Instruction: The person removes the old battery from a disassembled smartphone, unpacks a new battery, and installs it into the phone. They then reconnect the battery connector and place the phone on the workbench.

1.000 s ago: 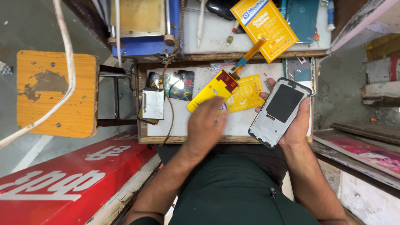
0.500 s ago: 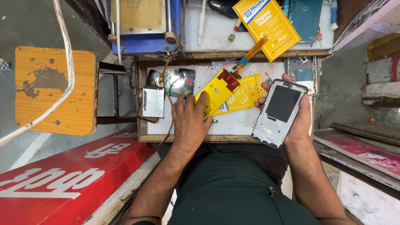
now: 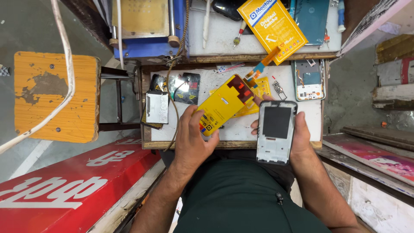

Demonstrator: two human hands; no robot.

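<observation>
**Yellow screen part in my left, phone frame in my right**

The yellow display panel [image 3: 221, 108] lies tilted on the white worktop [image 3: 302, 121], its lower end pinched in my left hand [image 3: 194, 140]. Just to its right, my right hand [image 3: 297, 138] is wrapped around the grey phone frame [image 3: 276, 131], held above the table edge. Its orange flex cable [image 3: 263, 64] runs toward the yellow packet [image 3: 272, 23].

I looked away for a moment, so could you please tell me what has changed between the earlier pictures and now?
The left hand has slid down from lying flat on the bench and taken hold of the lower end of the yellow phone screen. The right hand still holds the phone frame, now upright and nearer the body. The yellow box stayed put.
</observation>
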